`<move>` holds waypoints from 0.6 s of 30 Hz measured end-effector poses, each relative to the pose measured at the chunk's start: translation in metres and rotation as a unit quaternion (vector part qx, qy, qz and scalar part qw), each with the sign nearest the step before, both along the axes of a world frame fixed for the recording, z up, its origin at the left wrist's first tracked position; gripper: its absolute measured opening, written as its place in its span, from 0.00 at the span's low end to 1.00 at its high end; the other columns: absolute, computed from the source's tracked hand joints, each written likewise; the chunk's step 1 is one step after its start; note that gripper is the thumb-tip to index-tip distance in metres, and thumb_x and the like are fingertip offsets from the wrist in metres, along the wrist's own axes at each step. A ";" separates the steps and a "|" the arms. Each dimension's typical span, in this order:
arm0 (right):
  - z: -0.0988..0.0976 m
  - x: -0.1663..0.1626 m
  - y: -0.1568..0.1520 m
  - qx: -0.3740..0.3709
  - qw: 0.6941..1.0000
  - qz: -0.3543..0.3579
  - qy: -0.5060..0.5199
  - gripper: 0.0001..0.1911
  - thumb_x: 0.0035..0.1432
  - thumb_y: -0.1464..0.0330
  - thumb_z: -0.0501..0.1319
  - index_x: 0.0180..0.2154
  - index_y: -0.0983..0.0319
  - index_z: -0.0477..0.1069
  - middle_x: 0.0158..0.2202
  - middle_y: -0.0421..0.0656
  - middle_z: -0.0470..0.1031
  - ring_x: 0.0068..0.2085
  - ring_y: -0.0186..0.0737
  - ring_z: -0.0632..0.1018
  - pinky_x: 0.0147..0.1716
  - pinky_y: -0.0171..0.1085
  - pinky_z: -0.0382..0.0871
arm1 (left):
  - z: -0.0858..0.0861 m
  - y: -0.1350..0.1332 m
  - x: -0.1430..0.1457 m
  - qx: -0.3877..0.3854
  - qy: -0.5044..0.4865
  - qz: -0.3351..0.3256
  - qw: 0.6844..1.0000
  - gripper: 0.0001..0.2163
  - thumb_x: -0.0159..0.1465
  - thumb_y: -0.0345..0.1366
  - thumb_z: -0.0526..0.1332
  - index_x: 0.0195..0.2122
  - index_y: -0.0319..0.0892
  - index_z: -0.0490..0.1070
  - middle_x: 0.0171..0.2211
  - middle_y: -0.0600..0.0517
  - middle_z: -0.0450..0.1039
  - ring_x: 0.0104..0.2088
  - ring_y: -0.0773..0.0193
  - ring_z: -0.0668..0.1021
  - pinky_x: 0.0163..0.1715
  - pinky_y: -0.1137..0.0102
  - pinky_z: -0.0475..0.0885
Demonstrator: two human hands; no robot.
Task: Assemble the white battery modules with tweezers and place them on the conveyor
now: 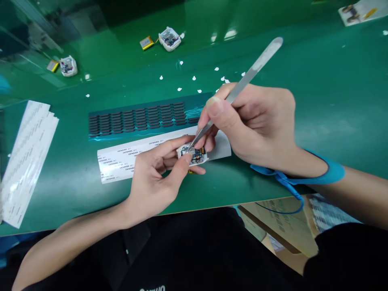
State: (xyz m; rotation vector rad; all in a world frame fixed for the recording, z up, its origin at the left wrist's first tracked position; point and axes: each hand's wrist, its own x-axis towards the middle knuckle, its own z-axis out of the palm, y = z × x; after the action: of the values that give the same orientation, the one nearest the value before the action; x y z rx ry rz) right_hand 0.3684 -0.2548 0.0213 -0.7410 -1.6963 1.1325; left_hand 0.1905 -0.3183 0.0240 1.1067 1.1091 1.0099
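My left hand point(160, 173) grips a small white device housing point(198, 155) with its circuit board showing, thumb on the near side and fingers behind. A bit of yellow shows under the housing, partly hidden by the fingers. Pinched in my right hand point(251, 121) is a pair of metal tweezers point(257, 64), slanting down to the left. Their tips touch or hover just over the board near my left thumb; I cannot tell which. Fingers of my right hand rest close to the housing's far edge. A blue wrist strap point(321, 171) circles my right wrist.
Beneath my hands lies a printed white sheet point(117, 163); behind it is a teal sheet with rows of dark strips point(136, 119). Two more housings point(169, 39) point(68, 66) with yellow batteries sit farther back. White dots point(194, 78) dot the green mat. Paper strips point(27, 161) lie left.
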 end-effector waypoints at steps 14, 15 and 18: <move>-0.011 0.039 0.054 0.194 0.958 -0.063 -0.204 0.18 0.76 0.61 0.60 0.33 0.58 0.81 0.41 0.41 0.85 0.34 0.37 0.81 0.32 0.39 0.70 | -0.007 0.062 -0.036 0.322 0.284 -0.051 0.902 0.05 0.73 0.33 0.61 0.44 0.42 0.77 0.42 0.49 0.83 0.43 0.60 0.83 0.46 0.65 0.77; -0.011 0.040 0.054 0.191 0.958 -0.052 -0.206 0.19 0.76 0.60 0.60 0.33 0.58 0.81 0.40 0.41 0.85 0.34 0.38 0.82 0.32 0.40 0.70 | -0.011 0.066 -0.037 0.322 0.301 -0.064 0.895 0.06 0.73 0.33 0.60 0.44 0.41 0.77 0.42 0.48 0.83 0.44 0.59 0.83 0.46 0.64 0.77; -0.008 0.042 0.054 0.199 0.952 0.003 -0.234 0.20 0.76 0.59 0.59 0.33 0.59 0.81 0.40 0.42 0.85 0.38 0.42 0.83 0.37 0.41 0.73 | -0.017 0.068 -0.038 0.330 0.333 -0.093 0.878 0.09 0.74 0.33 0.58 0.47 0.41 0.78 0.45 0.46 0.83 0.48 0.56 0.82 0.49 0.62 0.75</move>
State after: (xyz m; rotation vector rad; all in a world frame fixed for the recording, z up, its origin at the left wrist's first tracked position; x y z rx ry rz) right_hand 0.4101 -0.2011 0.0132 -0.7829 -2.2367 0.6043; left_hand 0.1528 -0.2501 0.0070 2.1937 1.1721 0.8871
